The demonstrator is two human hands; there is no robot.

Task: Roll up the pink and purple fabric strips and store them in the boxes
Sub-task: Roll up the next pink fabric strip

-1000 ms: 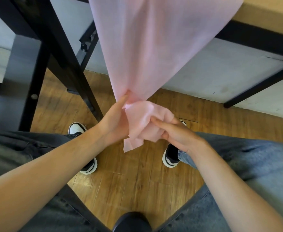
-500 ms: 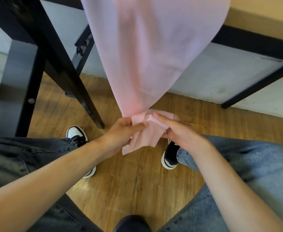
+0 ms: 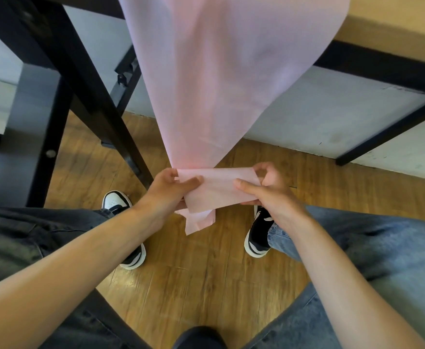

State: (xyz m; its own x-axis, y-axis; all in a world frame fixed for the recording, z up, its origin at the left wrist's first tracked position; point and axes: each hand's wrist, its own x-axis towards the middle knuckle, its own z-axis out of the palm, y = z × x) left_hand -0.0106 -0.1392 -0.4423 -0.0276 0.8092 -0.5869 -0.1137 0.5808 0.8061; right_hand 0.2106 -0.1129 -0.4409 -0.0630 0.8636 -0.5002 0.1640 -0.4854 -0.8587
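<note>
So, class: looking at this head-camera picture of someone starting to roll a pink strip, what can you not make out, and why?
- Top of the pink fabric strip: cut off by the upper edge.
- Boxes and purple strip: nowhere in this view.
- Right hand fingers behind the strip: hidden by the fabric.
- Left hand palm side: hidden by its own back.
- Table surface: out of frame.

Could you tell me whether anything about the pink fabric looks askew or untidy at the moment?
Yes. Below the flat fold of the pink fabric strip, pinched between the left hand and the right hand, a loose end hangs crooked, so the fold's edges are not aligned.
</note>
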